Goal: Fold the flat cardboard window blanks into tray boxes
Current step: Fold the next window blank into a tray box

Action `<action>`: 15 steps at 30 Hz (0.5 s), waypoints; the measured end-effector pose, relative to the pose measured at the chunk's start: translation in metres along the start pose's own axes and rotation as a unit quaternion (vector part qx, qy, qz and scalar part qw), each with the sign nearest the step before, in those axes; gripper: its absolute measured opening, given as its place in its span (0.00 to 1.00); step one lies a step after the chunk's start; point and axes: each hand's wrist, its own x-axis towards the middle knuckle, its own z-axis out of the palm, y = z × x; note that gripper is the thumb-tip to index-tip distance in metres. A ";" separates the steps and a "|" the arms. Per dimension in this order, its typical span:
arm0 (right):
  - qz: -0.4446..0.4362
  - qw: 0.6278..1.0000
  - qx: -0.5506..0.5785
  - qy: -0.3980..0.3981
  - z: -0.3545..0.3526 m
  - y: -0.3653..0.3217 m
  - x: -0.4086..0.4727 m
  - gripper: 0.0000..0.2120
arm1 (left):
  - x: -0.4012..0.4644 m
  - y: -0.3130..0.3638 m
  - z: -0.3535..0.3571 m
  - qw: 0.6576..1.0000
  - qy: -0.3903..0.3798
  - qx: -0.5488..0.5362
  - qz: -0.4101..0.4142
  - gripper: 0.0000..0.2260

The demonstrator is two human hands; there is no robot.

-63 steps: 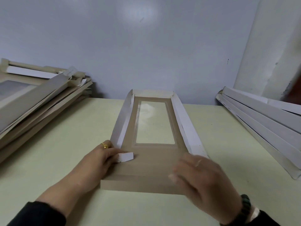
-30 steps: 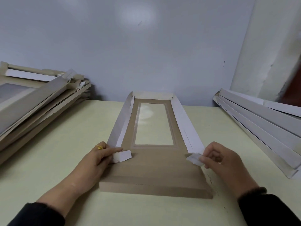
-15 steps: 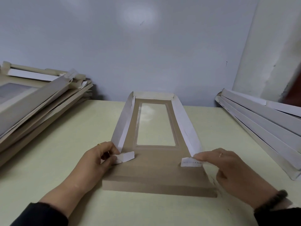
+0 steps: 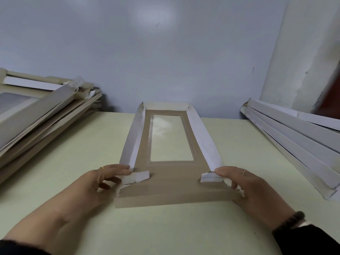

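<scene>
On the table (image 4: 77, 162) lies the window blank (image 4: 171, 183). The left hand (image 4: 95, 183) pinches its left corner tab (image 4: 137, 178); the right hand (image 4: 246, 186) pinches the right corner tab (image 4: 211, 178).

A pale yellow-green bench (image 4: 73, 162) runs up to the wall. In the middle lies a brown window blank (image 4: 171, 179), side walls raised. On the left edge sits a heap of folded trays (image 4: 40, 115); along the right edge lies a stack of flat blanks (image 4: 294, 142).
</scene>
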 end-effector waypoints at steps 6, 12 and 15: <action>0.026 0.990 0.109 0.083 0.006 -0.006 0.010 0.21 | 0.007 -0.002 0.014 0.996 0.086 0.033 0.011 0.13; 0.125 0.958 0.241 0.097 0.014 -0.001 0.013 0.09 | 0.014 -0.009 0.019 0.992 0.122 -0.039 -0.013 0.09; 0.148 0.941 0.282 0.117 0.016 -0.003 0.013 0.17 | 0.014 -0.006 0.022 0.988 0.136 -0.075 -0.019 0.06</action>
